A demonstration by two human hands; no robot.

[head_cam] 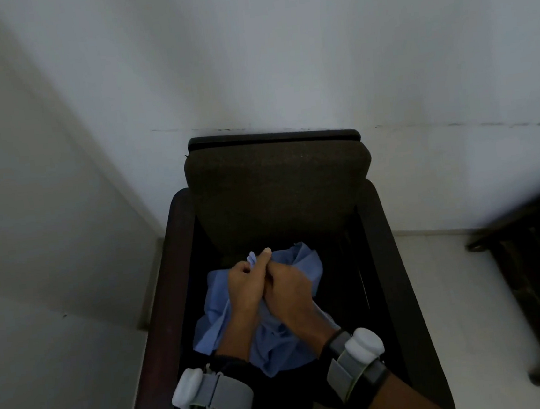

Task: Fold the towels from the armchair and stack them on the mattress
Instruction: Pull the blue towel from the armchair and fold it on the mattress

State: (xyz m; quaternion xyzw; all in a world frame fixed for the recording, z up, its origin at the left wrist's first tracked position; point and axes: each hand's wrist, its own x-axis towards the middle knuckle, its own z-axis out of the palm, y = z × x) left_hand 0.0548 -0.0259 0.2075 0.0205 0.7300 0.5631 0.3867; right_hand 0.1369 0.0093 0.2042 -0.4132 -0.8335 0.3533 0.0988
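Pick-up step: left hand (247, 283) and right hand (291, 290), pressed side by side, clamped on a bunched edge of crumpled towel (213, 330) heaped beneath them on armchair (280, 186) seat; next, probably lifting clear, finding corners.

Left hand (245, 285): back up, fingers curled, thumb straight and pointing away from the body, pinching a fold of the blue towel (304, 260). Right hand (289, 289): back up, fingers curled down into the same towel, pressed against the other hand's side. Forearms: both bare, entering from the bottom edge and converging. Wrists: each carries a grey band with a white rounded unit, left strap (222, 397), right strap (352, 362).
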